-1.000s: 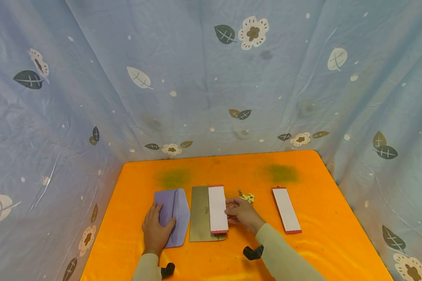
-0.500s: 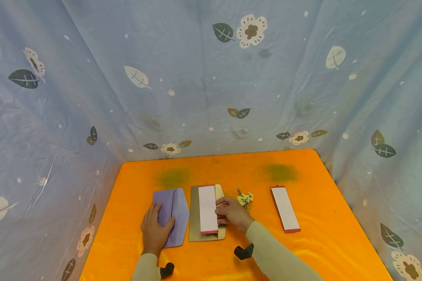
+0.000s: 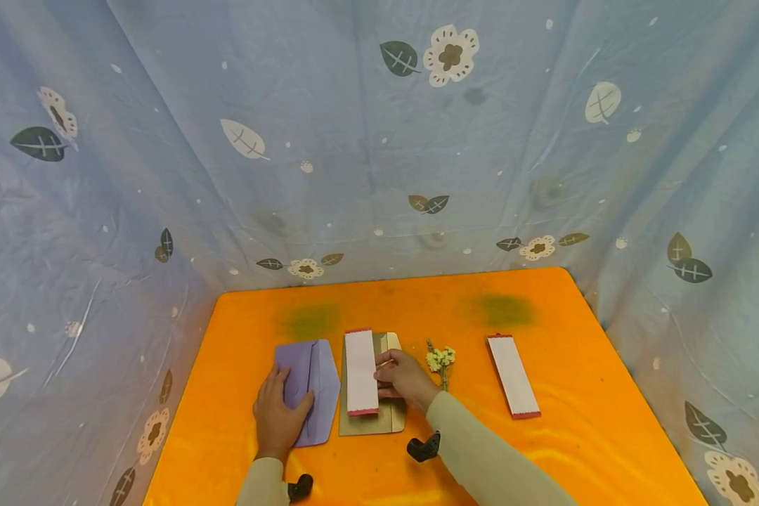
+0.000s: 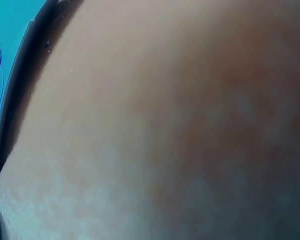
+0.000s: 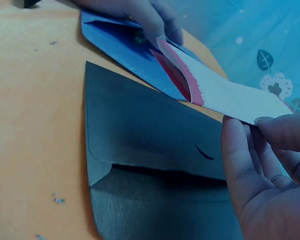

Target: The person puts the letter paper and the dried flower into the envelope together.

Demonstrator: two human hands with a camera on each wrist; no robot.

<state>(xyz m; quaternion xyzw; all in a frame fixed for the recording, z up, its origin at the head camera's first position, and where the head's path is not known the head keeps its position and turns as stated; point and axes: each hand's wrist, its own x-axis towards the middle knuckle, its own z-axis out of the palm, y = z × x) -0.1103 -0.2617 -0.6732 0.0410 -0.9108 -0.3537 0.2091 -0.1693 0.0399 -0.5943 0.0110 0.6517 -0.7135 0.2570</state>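
My left hand [image 3: 280,414] rests with spread fingers on a purple envelope [image 3: 329,393], whose flap points to the right. Between thumb and fingers, my right hand [image 3: 407,379] pinches the right edge of a folded white card with red ends [image 3: 361,372]. The card is lifted over a gold envelope [image 3: 388,422]. In the right wrist view the card [image 5: 240,100] bows slightly and shows a red inner face; the gold envelope's flap [image 5: 160,210] lies open below it. Only blurred skin and a blue edge fill the left wrist view.
A small sprig of yellow flowers [image 3: 440,360] lies right of the gold envelope. Farther right is a second white card with red ends [image 3: 515,376]. A patterned blue curtain [image 3: 379,176] surrounds the orange table [image 3: 582,422] at the back and sides.
My right hand has carried the card leftward across the gold envelope, uncovering its right side and the flowers. The left hand stays on the purple envelope.
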